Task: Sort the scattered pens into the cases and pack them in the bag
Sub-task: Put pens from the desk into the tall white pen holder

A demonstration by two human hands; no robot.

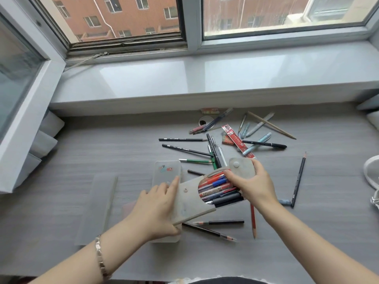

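A grey felt pen case [191,203] lies tilted in front of me, its snap flap [242,167] folded open. Several red, blue and black pens [217,188] stick out of its mouth. My left hand [158,210] grips the case's closed end. My right hand [249,186] holds the flap back with fingertips on the pens. Under the felt case lies a clear plastic pencil box [167,171], with its lid [98,208] beside it on the left. Loose pens and pencils [215,152] are scattered across the grey desk behind and below the case.
A red refill packet [235,139] and light blue pens [258,126] lie at the back right. One black pencil [298,180] lies alone on the right. A white bag edge [371,175] shows at the far right. A window sill [205,78] runs behind the desk.
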